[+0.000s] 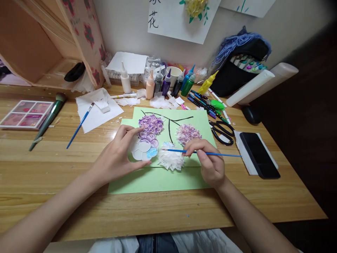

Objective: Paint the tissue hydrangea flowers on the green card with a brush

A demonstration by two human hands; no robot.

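Observation:
My left hand grips a small white paint palette by its rim, thumb below and fingers above. One well holds light blue paint, and others are smeared purple. In my right hand is a thin blue paintbrush, pinched near its bristle end and lying almost level. Its bristles are just right of the blue well, over a fringed white paper flower with a faint blue tint on top. Two purple-and-white flowers, one left and one right, sit on green paper with black drawn branches.
Paint bottles line the wall behind scraps of white paper. Black scissors and a phone lie right. A second blue brush, a large green brush and a makeup-like palette are left. Pens lie behind the scissors.

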